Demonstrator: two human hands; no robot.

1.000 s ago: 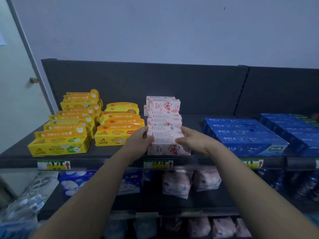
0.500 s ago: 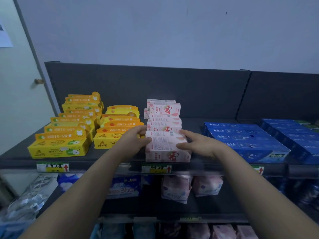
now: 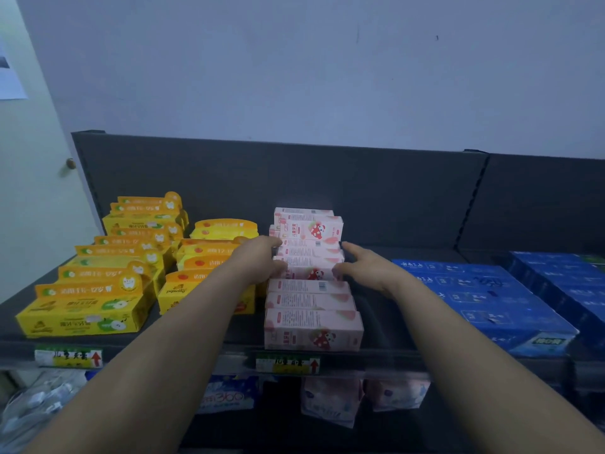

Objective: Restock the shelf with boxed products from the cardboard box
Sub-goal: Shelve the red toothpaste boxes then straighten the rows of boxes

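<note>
A row of pink boxes with a strawberry print runs front to back on the dark top shelf (image 3: 203,339). The front pink box (image 3: 312,329) stands at the shelf's edge with no hand on it. My left hand (image 3: 258,260) and my right hand (image 3: 363,267) reach further back. Their straight fingers touch the left and right ends of the middle pink boxes (image 3: 309,262). Behind these stands the rear stack of pink boxes (image 3: 311,224). The cardboard box is out of view.
Yellow boxes (image 3: 95,303) fill the shelf's left side in two rows. Blue boxes (image 3: 481,296) lie on the right. Price labels (image 3: 288,363) hang on the shelf's front rail. Soft packs (image 3: 330,401) sit on the lower shelf. A grey wall rises behind.
The pink box held between both hands now stands at the front of the row. Both hands let go of it and moved back to the middle boxes. The camera moved closer.
</note>
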